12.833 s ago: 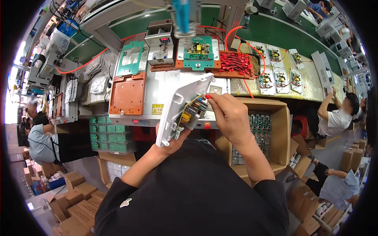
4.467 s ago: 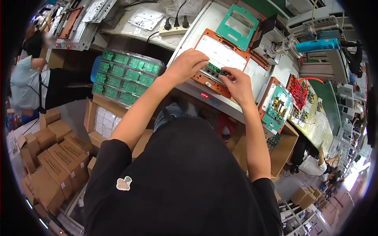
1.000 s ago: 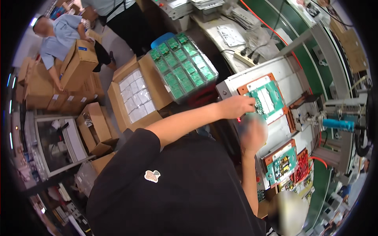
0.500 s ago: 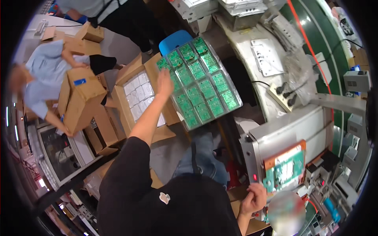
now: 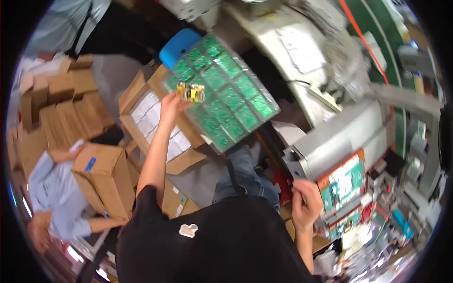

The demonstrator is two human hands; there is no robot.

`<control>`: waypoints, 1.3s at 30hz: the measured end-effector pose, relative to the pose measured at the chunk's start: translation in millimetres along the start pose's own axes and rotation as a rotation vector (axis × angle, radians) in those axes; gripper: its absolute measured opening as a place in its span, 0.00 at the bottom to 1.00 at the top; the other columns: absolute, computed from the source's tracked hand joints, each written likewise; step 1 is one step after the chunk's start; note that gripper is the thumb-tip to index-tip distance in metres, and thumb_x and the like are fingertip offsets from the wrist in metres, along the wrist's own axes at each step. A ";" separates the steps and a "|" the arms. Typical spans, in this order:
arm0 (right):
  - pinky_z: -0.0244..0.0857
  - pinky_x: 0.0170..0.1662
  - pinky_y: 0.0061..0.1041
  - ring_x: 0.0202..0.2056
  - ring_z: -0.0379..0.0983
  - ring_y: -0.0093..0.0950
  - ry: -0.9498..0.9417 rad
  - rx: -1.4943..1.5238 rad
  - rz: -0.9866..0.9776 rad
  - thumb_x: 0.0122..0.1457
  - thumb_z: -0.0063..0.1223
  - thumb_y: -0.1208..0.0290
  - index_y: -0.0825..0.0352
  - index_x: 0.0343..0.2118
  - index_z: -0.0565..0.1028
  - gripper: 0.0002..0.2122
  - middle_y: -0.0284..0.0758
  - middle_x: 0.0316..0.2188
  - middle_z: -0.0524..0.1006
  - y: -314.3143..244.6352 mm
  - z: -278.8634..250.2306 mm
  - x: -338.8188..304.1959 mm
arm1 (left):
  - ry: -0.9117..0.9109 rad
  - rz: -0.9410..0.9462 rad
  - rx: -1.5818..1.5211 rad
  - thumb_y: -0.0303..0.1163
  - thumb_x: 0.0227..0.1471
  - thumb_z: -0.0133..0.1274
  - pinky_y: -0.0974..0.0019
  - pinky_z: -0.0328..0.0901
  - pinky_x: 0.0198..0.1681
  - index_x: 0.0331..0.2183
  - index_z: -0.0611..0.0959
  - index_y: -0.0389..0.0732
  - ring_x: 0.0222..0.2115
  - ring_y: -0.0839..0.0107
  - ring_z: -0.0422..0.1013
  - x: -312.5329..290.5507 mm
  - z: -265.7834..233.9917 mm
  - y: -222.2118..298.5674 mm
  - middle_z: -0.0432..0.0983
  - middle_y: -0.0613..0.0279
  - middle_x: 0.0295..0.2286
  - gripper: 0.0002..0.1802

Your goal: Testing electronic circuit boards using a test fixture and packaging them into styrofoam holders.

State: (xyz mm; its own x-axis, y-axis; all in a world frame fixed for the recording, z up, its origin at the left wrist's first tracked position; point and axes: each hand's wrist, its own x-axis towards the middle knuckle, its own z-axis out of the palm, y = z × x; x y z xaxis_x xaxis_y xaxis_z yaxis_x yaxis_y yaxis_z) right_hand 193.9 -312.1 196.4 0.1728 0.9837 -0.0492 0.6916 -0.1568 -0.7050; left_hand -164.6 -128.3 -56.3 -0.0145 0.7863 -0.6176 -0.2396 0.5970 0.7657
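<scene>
My left hand is closed on the edge of a small circuit board with a yellow component on it. It holds the board above the near left corner of a clear compartment tray filled with green circuit boards. Left of the tray stands an open carton holding rows of white packs. At the right, my right hand is raised beside a grey machine, its fingers loosely curled and nothing visible in them.
The grey machine has an orange-framed fixture at its front. A blue stool stands behind the tray. To the left, a co-worker handles a brown box; stacked cartons are behind. A cluttered workbench is at the upper right.
A circuit board with a yellow component now shows in my left hand, lifted off the tray's left side. My right hand has risen beside the machine. The view has shifted; the co-worker has bent lower.
</scene>
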 end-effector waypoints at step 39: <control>0.67 0.50 0.36 0.47 0.73 0.41 0.406 -0.167 0.052 0.51 0.63 0.79 0.67 0.46 0.75 0.18 0.40 0.44 0.78 124.1 19.4 -19.5 | -0.977 1.200 0.923 0.29 0.47 0.64 0.58 0.68 0.43 0.43 0.82 0.40 0.41 0.57 0.72 -126.9 291.6 8.2 0.74 0.59 0.41 0.18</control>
State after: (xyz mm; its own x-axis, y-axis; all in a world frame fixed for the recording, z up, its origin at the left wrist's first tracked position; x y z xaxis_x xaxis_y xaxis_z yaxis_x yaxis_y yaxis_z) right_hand 262.8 -349.0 96.1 0.4485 0.8653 0.2240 0.7728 -0.2495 -0.5835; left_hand 118.3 -176.7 80.7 0.8447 0.4076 0.3470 0.0363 -0.6903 0.7226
